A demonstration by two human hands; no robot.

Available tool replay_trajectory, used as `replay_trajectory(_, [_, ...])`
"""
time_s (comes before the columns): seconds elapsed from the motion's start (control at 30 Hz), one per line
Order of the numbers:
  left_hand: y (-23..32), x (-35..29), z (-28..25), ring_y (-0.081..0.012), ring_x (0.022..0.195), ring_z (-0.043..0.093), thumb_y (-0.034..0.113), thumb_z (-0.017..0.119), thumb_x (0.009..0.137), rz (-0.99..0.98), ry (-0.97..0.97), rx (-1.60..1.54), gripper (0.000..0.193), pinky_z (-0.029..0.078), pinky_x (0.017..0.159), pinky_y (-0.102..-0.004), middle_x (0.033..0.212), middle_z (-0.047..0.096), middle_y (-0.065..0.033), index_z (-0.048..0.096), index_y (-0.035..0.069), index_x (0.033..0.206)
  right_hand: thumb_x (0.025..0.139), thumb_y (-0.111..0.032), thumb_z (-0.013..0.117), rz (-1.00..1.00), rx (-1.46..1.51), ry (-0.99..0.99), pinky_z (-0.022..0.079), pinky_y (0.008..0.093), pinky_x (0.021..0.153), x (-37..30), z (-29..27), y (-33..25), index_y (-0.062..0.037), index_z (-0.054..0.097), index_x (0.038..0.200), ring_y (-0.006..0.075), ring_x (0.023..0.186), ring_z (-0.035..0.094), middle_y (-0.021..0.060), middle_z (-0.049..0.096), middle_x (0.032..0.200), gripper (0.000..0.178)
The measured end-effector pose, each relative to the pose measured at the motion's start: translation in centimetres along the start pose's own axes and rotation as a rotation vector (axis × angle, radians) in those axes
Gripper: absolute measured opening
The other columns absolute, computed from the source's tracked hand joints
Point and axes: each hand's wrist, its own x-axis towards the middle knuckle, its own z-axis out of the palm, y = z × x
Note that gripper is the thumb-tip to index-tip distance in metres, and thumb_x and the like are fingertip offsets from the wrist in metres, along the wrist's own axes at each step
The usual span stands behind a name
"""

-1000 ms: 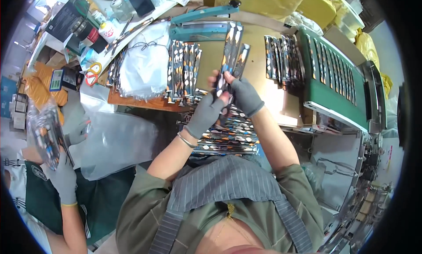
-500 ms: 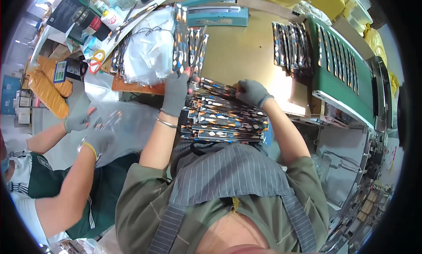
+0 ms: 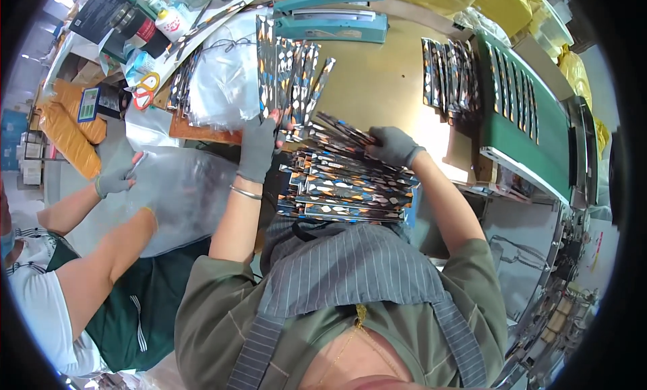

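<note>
My left hand (image 3: 258, 147), in a grey glove with bare fingertips, is closed on the lower ends of long, narrow black packets (image 3: 267, 70) patterned with white, orange and blue. These packets point away from me, and several more lie fanned out beside them. My gloved right hand (image 3: 396, 147) grips the right end of a small bunch of the same packets (image 3: 340, 131), tilted with its left end raised. Below both hands, close to my apron, a stack of packets (image 3: 347, 188) lies crosswise. The fingers of my right hand are partly hidden.
A teal bag sealer (image 3: 337, 29) stands at the back. Clear plastic bags (image 3: 226, 86) lie left of the packets, near orange scissors (image 3: 145, 91). At right are another row of packets (image 3: 450, 76) and a green conveyor belt (image 3: 512, 140). A co-worker at left handles a clear bag (image 3: 192, 188).
My left hand has shifted slightly left and nearer me, and the packets above it are now spread out. The bunch in my right hand has tilted up at its left end.
</note>
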Motion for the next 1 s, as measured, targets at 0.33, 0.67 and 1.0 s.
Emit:
replay_trajectory(0.33, [-1.0,2.6,-0.8,-0.0138,0.044,0.051,0.029,0.053,0.092,0.011,0.108,0.099,0.028,0.040,0.039,-0.0264,0.070,0.065,-0.0082,0.059,0.002,0.094,0.089,-0.025,0.058,0.092,0.898,0.134,0.047,0.0274,0.069,3.1,-2.5,-1.0,0.0013,0.058,0.100,0.0125,0.074,0.058,0.0059,0.063,0.082,0.029])
replay_trajectory(0.67, [4.0,2.3,-0.4,-0.0319,0.086,0.061,0.027,0.062,0.085,0.938,0.430,0.848,0.034,0.047,0.078,-0.0374,0.092,0.063,-0.0179,0.059,-0.001,0.104,0.066,-0.035,0.075,-0.014,-0.368,-0.167,0.050,0.0398,0.081,2.9,-1.2,-4.4,-0.0001,0.057,0.109,0.0356,0.091,0.062,0.0207,0.064,0.099,0.057])
replay_trajectory(1.0, [1.9,-1.3,2.5,-0.0216,0.078,0.064,0.019,0.062,0.085,0.604,0.034,0.548,0.022,0.048,0.071,-0.0305,0.084,0.065,-0.0108,0.063,0.002,0.099,0.078,-0.020,0.065,-0.028,0.140,0.072,0.048,0.0338,0.073,-2.7,-0.3,-2.3,-0.0011,0.059,0.101,0.0240,0.080,0.062,0.0131,0.064,0.083,0.030])
